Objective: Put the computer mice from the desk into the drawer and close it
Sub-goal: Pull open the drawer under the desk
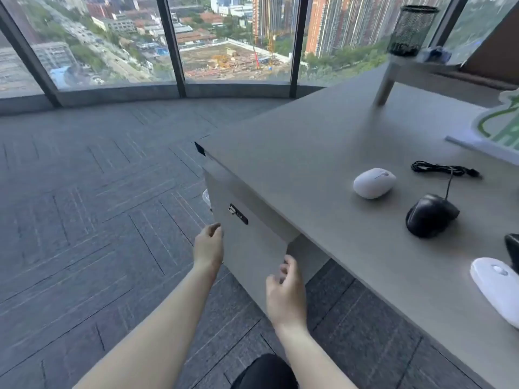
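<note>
**Both hands at the drawer front, mice waiting up on the right**

Nearest the camera, the right hand curls its fingers loosely at the lower near corner of the drawer front, and the left hand sits at its far vertical edge. Whether either has a firm grip on the panel I cannot tell; neither carries anything. The panel bears a small dark lock and stands a little proud of the surface edge, so the drawer looks barely open, if at all.

The mice all lie on the surface above and to the right of the hands, so the right hand is the nearer one. Closest is a white mouse at the frame's right edge, then a black corded mouse, then a second white mouse farther back. The black one's cable is bundled behind it.

Judging from this, the drawer must come out towards the person before any mouse goes in.
</note>
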The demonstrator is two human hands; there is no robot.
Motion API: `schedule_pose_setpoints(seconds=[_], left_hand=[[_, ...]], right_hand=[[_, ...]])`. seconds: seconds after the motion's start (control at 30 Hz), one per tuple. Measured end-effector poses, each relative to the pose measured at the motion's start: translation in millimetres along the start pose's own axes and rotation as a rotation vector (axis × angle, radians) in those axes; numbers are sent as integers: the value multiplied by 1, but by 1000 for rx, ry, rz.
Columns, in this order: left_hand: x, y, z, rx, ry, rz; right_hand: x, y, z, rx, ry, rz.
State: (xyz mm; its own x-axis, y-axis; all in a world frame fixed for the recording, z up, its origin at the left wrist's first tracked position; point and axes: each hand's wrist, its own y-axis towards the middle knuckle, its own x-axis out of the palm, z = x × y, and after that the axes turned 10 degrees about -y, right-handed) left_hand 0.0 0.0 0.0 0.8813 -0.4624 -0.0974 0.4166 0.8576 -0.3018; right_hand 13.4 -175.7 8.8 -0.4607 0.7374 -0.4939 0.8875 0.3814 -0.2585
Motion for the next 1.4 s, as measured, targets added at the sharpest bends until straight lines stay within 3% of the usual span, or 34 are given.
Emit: schedule_pose_setpoints(seconds=[0.27, 0.57, 0.77, 0.97, 1.4], left_hand=[[42, 48, -8, -297, -411, -40], [64, 94, -15, -277, -372, 93], [63, 90, -7, -309, -385, 108], [9, 69, -18, -319, -350, 187], [-185, 24, -74, -280, -373, 350]], right_hand=[[7, 37, 6, 54, 33, 117], [21, 48, 14, 87, 43, 258], [20, 40, 13, 86, 3, 229], [19, 0, 11, -1, -61, 66], [88, -101, 4, -144, -172, -518]])
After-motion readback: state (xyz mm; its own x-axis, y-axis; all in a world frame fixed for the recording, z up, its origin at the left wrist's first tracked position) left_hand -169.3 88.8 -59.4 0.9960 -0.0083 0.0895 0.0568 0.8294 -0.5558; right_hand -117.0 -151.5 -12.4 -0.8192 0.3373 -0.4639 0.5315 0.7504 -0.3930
